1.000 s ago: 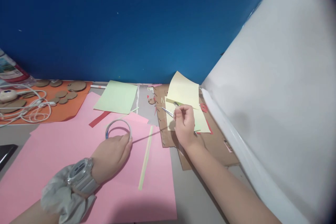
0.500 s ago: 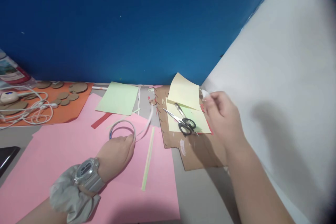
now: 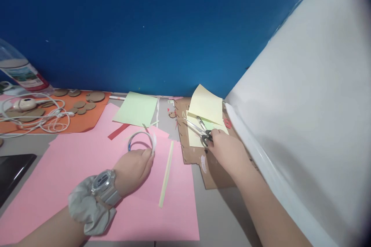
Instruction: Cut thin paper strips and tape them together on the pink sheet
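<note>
My left hand is closed around a roll of tape, held upright over the large pink paper; a short whitish tail of tape sticks up by the fingers. At the handles of the black-handled scissors, my right hand has its fingers curled on the grips. The blades point up and left over pale yellow paper. Beside them lies a utility knife, partly under a curling yellow sheet. A narrow pale strip rests on the pink paper.
Brown cardboard lies beneath the yellow papers. Green paper and a red strip sit further back. To the left are white earphones, cardboard discs on orange paper, a bottle and a black device. White sheeting borders the right.
My right hand has come left and down from the yellow sheet's right edge to the scissors' handles. The long tape tail no longer stretches from the roll. The view has shifted slightly left.
</note>
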Motion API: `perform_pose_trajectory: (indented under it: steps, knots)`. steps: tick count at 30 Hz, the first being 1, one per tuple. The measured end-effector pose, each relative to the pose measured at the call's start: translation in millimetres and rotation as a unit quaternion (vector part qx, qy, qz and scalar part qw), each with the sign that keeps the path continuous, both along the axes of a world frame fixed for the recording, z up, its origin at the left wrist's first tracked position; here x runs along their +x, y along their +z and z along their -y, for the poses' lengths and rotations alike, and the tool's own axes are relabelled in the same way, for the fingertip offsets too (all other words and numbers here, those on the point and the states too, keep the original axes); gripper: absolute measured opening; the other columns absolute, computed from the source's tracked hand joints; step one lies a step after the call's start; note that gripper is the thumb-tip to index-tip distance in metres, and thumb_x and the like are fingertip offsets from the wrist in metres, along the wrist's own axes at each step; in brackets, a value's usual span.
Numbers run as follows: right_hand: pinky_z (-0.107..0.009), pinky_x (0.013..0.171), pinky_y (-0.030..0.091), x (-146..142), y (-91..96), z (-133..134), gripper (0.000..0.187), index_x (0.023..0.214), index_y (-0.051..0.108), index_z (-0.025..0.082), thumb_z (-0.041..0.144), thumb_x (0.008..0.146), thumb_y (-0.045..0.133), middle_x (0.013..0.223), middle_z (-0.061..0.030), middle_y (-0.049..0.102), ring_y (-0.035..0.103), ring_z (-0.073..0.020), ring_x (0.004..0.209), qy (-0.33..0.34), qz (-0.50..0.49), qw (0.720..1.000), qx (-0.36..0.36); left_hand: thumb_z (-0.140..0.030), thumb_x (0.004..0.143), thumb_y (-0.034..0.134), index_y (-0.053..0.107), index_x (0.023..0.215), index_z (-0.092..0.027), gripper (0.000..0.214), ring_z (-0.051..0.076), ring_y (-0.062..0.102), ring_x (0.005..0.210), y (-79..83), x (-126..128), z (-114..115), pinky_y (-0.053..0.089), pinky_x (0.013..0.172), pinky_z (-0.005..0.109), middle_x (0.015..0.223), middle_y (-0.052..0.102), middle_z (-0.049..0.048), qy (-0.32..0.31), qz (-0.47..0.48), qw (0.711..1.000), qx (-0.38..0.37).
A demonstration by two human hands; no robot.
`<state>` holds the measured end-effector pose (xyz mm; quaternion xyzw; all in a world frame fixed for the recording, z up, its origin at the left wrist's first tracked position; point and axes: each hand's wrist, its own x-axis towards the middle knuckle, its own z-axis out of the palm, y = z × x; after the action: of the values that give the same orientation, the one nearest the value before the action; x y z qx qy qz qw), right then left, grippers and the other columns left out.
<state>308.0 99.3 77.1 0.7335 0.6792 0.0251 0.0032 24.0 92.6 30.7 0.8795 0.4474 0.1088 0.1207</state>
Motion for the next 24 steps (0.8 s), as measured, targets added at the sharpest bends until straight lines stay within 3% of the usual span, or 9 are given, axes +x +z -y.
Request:
perform_pose_trajectory:
  steps: [2, 4, 7, 9, 10, 12, 18, 24]
  knots:
    - [-0.028, 0.045, 0.026, -5, 3.7, -5, 0.005, 0.086, 0.051, 0.02, 0.024, 0.084, 0.048, 0.07, -0.0058, 0.06, 0.052, -0.0189, 0.052, -0.007, -0.061, 0.998, 0.019, -0.023, 0.094, 0.022, 0.048, 0.077, -0.018, 0.032, 0.019, 0.052, 0.059, 1.1, -3, 1, 0.042, 0.061, 0.034, 0.065, 0.056, 0.0061, -0.002, 0.042, 0.999, -0.009]
    - [-0.028, 0.047, 0.032, -16, 1.2, -8, 0.011, 0.093, 0.05, 0.022, 0.03, 0.085, 0.048, 0.077, -0.0035, 0.062, 0.054, -0.0171, 0.055, 0.008, -0.224, 0.974, 0.038, -0.023, 0.094, 0.02, 0.047, 0.077, -0.018, 0.032, 0.019, 0.051, 0.06, 3.3, -7, 1, 0.041, 0.061, 0.033, 0.066, 0.055, 0.0055, 0.0, 0.09, 0.996, -0.026]
    - [-0.027, 0.052, 0.041, -37, -13.4, -7, 0.017, 0.101, 0.048, 0.023, 0.032, 0.086, 0.046, 0.089, -0.0029, 0.061, 0.056, -0.0139, 0.061, 0.088, -0.516, 0.852, -0.02, -0.024, 0.096, 0.017, 0.044, 0.077, -0.019, 0.033, 0.015, 0.05, 0.062, 6.6, -14, 0, 0.042, 0.062, 0.029, 0.067, 0.055, 0.002, 0.003, 0.166, 0.984, -0.067]
    - [-0.026, 0.054, 0.043, -49, -24.2, -4, 0.023, 0.107, 0.047, 0.023, 0.029, 0.085, 0.048, 0.087, -0.0014, 0.06, 0.056, -0.0135, 0.064, 0.134, -0.595, 0.784, -0.114, -0.026, 0.097, 0.014, 0.041, 0.076, -0.02, 0.035, 0.013, 0.049, 0.061, 7.1, -17, -1, 0.042, 0.062, 0.027, 0.065, 0.052, -0.0002, 0.018, 0.211, 0.973, -0.09]
    - [-0.027, 0.058, 0.045, -52, -28.1, -3, 0.024, 0.107, 0.048, 0.022, 0.025, 0.083, 0.05, 0.087, -0.0014, 0.059, 0.057, -0.0138, 0.068, 0.154, -0.603, 0.77, -0.138, -0.028, 0.097, 0.013, 0.04, 0.076, -0.02, 0.035, 0.013, 0.047, 0.06, 6.7, -18, -2, 0.042, 0.062, 0.027, 0.064, 0.05, -0.0009, 0.027, 0.229, 0.968, -0.098]
    - [-0.028, 0.064, 0.046, -56, -31.4, -1, 0.027, 0.107, 0.05, 0.021, 0.02, 0.08, 0.052, 0.089, -0.0018, 0.059, 0.057, -0.0147, 0.074, 0.17, -0.582, 0.781, -0.148, -0.031, 0.098, 0.012, 0.039, 0.075, -0.021, 0.036, 0.013, 0.046, 0.06, 5.0, -19, -3, 0.041, 0.062, 0.027, 0.062, 0.048, -0.0015, 0.043, 0.256, 0.959, -0.11]
    - [-0.031, 0.069, 0.044, -50, -15.9, 1, 0.028, 0.106, 0.052, 0.024, 0.021, 0.078, 0.054, 0.097, -0.003, 0.06, 0.056, -0.0186, 0.083, 0.176, -0.413, 0.887, -0.107, -0.033, 0.098, 0.014, 0.039, 0.077, -0.021, 0.035, 0.014, 0.045, 0.061, 1.9, -18, -6, 0.039, 0.062, 0.027, 0.064, 0.045, -0.0022, 0.065, 0.298, 0.943, -0.13]
    - [-0.027, 0.06, 0.039, -54, -5.5, 6, 0.024, 0.098, 0.052, 0.024, 0.019, 0.075, 0.055, 0.086, 0.0002, 0.057, 0.052, -0.0158, 0.071, 0.218, -0.346, 0.9, -0.153, -0.035, 0.097, 0.015, 0.039, 0.072, -0.02, 0.038, 0.014, 0.045, 0.059, 7.2, -18, -2, 0.039, 0.063, 0.027, 0.062, 0.048, -0.0011, -0.02, 0.3, 0.943, -0.14]
